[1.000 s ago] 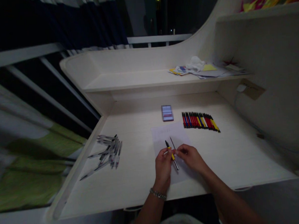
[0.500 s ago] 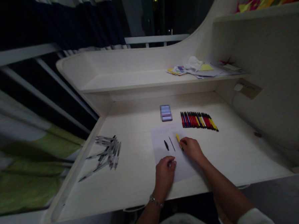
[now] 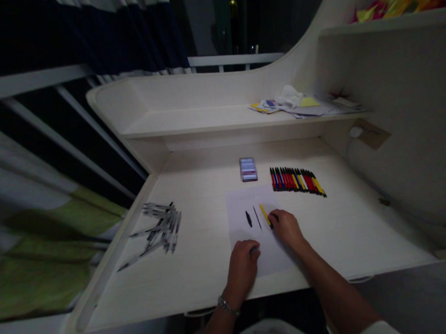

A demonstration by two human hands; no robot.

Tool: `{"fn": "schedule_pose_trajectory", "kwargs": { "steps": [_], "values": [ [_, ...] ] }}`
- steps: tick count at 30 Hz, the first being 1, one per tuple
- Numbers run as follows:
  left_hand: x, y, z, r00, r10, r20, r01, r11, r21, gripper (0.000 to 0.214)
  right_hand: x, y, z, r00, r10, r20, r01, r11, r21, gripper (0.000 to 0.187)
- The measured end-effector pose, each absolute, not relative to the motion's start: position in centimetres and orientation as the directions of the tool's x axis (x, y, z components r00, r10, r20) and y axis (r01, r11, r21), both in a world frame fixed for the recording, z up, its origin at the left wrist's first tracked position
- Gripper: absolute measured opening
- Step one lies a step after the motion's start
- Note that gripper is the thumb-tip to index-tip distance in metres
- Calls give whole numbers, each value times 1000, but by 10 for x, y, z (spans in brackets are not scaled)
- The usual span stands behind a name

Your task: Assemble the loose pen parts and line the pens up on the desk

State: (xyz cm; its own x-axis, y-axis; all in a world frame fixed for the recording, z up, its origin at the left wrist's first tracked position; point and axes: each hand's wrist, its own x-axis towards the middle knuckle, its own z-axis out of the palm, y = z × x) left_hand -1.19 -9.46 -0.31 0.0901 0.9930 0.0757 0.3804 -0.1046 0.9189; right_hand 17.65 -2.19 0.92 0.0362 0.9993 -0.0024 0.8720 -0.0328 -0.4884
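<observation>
Pinching yellow cylindrical pen barrel in grip of right hand, beside thin black refill; curling left hand over white paper sheet, leaving grip contents impossible to tell.

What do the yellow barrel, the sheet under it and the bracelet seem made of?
Yellow barrel: probably plastic, from its even, saturated color; gloss unclear.
Sheet: likely matte paper, thin and flat, without shine.
Bracelet: likely metal, with a silvery sheen and linked look.

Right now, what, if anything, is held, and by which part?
The right hand pinches the yellow pen barrel at its black end; whether the left hand holds anything is unclear.
</observation>
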Motion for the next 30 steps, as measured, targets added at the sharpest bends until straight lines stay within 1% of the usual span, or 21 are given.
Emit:
{"fn": "schedule_pose_trajectory", "kwargs": {
  "steps": [5, 10, 13, 16, 20, 25, 30],
  "values": [
    [-17, -97, -1, 97, 993, 73, 437, -108, 893, 23, 185, -45, 3, 68, 998, 9, 847, -53, -528, 30],
    [-20, -97, -1, 114, 990, 79, 450, -122, 884, 22, 195, -62, -1, 89, 996, 12, 793, -64, -607, 30],
    [-20, -96, -1, 120, 990, 73, 473, -122, 873, 20, 199, -62, 1, 76, 997, -4, 783, -62, -618, 30],
    [-19, -95, 0, 142, 988, 62, 528, -129, 839, 20, 197, -52, 6, 46, 999, -17, 808, -47, -588, 29],
    [-19, -95, 1, 169, 984, 55, 598, -147, 788, 21, 185, -33, 14, 49, 998, -26, 844, -56, -533, 27],
    [-20, -95, 1, 193, 978, 78, 617, -183, 765, 20, 169, -14, 17, 56, 994, -93, 876, -94, -472, 27],
    [-20, -93, 6, 216, 974, 67, 632, -192, 751, 21, 161, -6, 18, 65, 985, -161, 913, -123, -388, 27]
  ]
}}
